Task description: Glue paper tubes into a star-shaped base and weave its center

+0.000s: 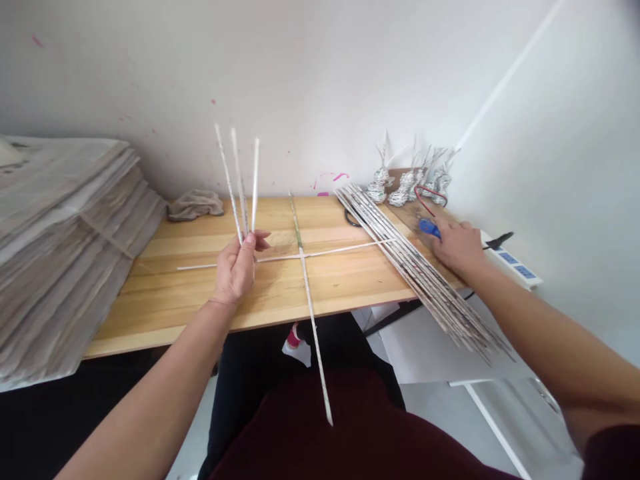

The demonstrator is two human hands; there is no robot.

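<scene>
My left hand [236, 268] is closed around three thin rolled-paper sticks [255, 177], which fan upward. Below and right of it, two more paper sticks cross on the wooden table: a lengthwise stick [309, 293] hangs past the front edge, and a crosswise stick [343, 250] passes under my left hand. The crosswise one's right end rests on a bundle of paper sticks [425, 277]. My right hand [463, 248] lies at the table's right end, its fingers curled at a small blue object [429, 228]. That object's kind is mostly hidden by the fingers.
A tied stack of newspapers [75, 247] stands at left beside a crumpled cloth [195, 205]. Several woven paper figures [407, 187] stand at the back right. A black ring-shaped handle [351, 219] shows beside the bundle. A white power strip [515, 261] lies beyond my right wrist.
</scene>
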